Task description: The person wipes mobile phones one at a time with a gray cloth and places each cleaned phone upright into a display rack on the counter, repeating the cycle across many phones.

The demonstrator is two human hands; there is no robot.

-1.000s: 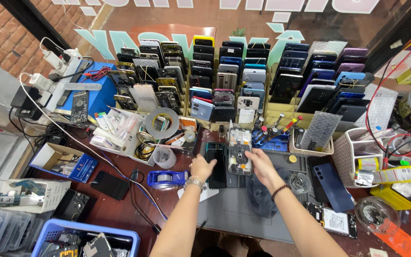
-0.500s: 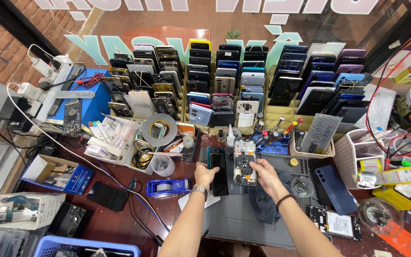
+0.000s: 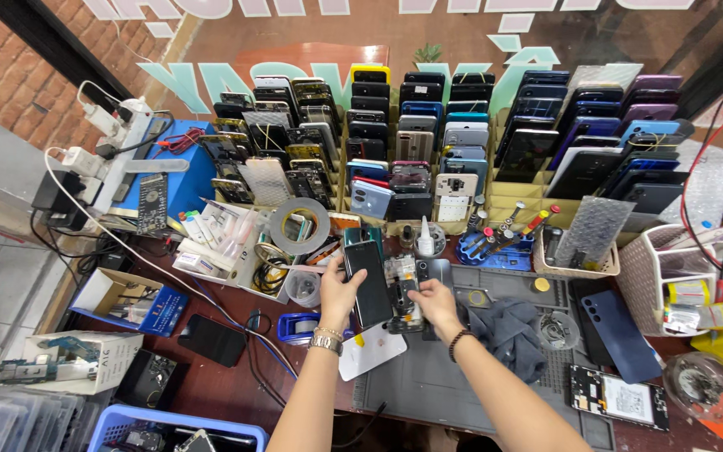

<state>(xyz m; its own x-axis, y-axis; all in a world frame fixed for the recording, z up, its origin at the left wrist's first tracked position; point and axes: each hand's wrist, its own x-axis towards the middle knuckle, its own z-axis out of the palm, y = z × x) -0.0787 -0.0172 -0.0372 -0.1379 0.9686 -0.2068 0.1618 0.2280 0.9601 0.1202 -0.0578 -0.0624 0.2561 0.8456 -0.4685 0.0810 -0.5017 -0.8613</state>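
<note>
Cluttered phone-repair bench, with a tiered rack of phones (image 3: 462, 125) along its back edge and a grey work mat (image 3: 428, 377) in front. Just left of the mat's middle, the left hand (image 3: 340, 289) grips a dark smartphone (image 3: 367, 280), fingers wrapped round its edge. Touching the phone's right side stands a small clamp fixture (image 3: 402, 293), where the right hand (image 3: 435, 300) pinches.

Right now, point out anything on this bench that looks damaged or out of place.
One opened phone lies near the mat's right edge with its back off and insides exposed. The left hand holds a dark phone tilted on edge; the right hand rests beside it.
</note>
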